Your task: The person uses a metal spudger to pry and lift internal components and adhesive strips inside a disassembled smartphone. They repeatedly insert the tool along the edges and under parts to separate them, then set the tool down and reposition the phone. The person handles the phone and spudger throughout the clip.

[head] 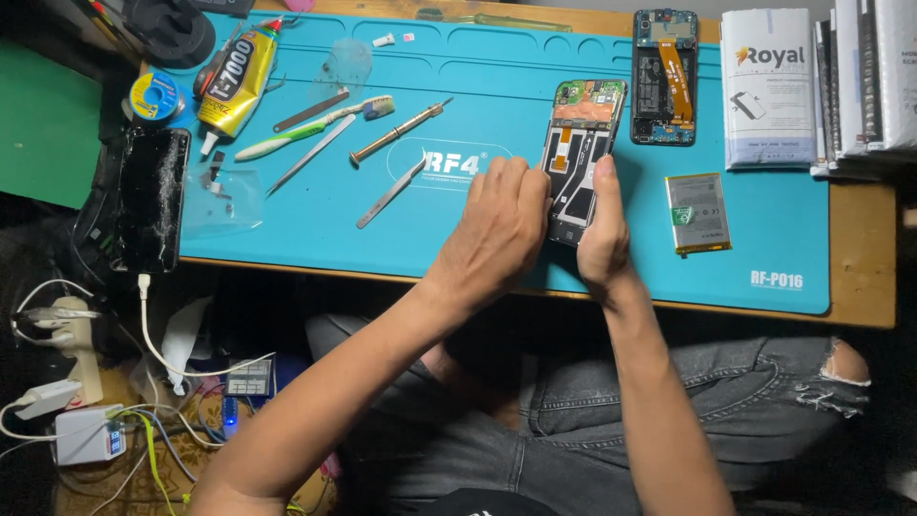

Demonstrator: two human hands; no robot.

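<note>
An opened phone (580, 143) with its back off lies tilted on the turquoise work mat (458, 229), its circuit board and black inner parts showing. My left hand (500, 226) grips its lower left edge, fingers curled over the side. My right hand (604, 229) clasps the lower right edge, thumb lying up along the side. Both hands hide the phone's lower end.
A second opened phone frame (664, 76) and a flat battery (698, 212) lie to the right. Tweezers (392, 193), a brass screwdriver (398, 132), a toothbrush (315, 126), a glue tube (236, 78) and a cracked black phone (153, 199) lie left. White boxes (769, 86) stand at far right.
</note>
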